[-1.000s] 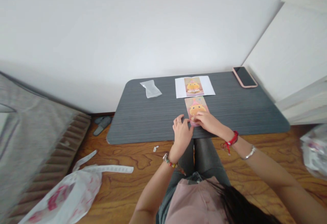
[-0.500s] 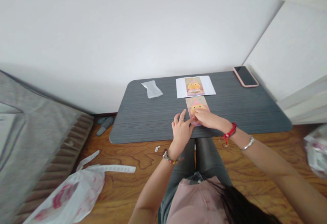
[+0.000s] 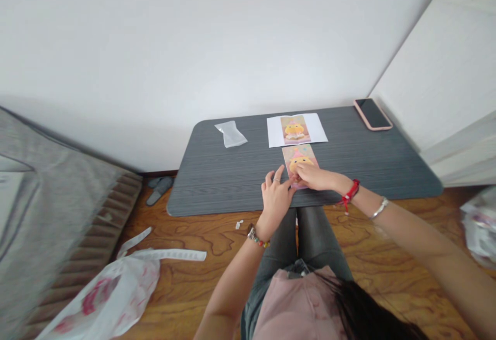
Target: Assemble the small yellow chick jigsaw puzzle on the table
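Sitting at a dark grey, wood-grained table (image 3: 217, 174) with rounded corners, a person looks down at both bare hands working on a small pink rectangular picture card showing a yellow cartoon chick (image 3: 299, 160). The card lies flat near the table's front edge, directly ahead of the person. The right hand (image 3: 315, 177) rests on the card's lower part, fingers curled down and pinching at its bottom left corner. The left hand (image 3: 276, 195) is just beside that corner, fingers loosely spread and open, the thumb meeting the right fingertips; whether it grips anything is too small to tell.

Just behind the card lies a white sheet of paper printed with a matching chick picture (image 3: 296, 129). A clear, flat plastic sleeve (image 3: 230, 134) sits well apart to the left; it looks empty. A pink-cased smartphone (image 3: 372, 114) lies at the far right corner, close to the edge.

Risks, as a judgement: the card sits near the front edge, so a sideways push from the pinching fingers could slide it off onto the wooden floor (image 3: 186, 278). Picking hard at one corner could crease or tear it.

On the floor to the left, a crumpled white plastic bag with pink print (image 3: 104, 298) lies slumped; its contents cannot be seen. Another pale bag (image 3: 478, 223) shows at the right edge.
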Demonstrator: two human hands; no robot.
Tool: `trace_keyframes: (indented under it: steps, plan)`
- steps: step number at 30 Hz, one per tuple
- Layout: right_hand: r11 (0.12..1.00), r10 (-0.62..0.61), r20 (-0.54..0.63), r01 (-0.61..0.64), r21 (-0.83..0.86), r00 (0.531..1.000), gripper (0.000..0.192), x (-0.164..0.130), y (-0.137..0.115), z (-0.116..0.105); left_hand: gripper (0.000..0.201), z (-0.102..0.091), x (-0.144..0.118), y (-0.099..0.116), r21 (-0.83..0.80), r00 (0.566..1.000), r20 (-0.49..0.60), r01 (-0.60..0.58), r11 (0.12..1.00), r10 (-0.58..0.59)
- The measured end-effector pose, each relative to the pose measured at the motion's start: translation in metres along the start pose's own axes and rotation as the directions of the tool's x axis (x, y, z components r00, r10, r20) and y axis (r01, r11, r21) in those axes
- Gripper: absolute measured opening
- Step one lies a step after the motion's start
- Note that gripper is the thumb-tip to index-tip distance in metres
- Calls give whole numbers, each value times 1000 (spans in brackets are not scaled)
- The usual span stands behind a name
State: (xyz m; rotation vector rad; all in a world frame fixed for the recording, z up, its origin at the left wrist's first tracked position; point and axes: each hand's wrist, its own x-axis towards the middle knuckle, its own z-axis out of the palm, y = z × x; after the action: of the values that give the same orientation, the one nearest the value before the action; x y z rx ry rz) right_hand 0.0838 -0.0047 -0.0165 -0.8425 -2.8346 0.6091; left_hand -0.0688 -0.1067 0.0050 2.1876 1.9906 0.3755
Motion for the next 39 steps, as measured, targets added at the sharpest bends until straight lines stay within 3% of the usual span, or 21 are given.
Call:
trace_keyframes:
  steps: [6,10,20,23,33,39]
  plan:
    - [999,-26,-105,29,33,994,13,-10,-7,-3,30,2,-1,0,6,1000,-16,-16,1000,16]
    - [998,31,-129,-23,59,991,10,-12,-9,-3,30,2,-1,0,9,1000,-7,-16,1000,16]
    - [999,18,51,-19,30,999,11,0,1,-2,30,0,-1,0,17,1000,-10,-21,1000,21]
    - [1000,-5,59,3,22,998,11,0,3,-1,30,0,0,0,15,1000,1,-28,1000,28]
    - [992,14,-116,0,124,993,8,-11,-2,1,29,-1,0,0,18,1000,12,-27,999,27]
    - [991,0,-95,13,133,995,14,-5,-2,-4,28,1,1,-2,21,999,11,-34,999,33]
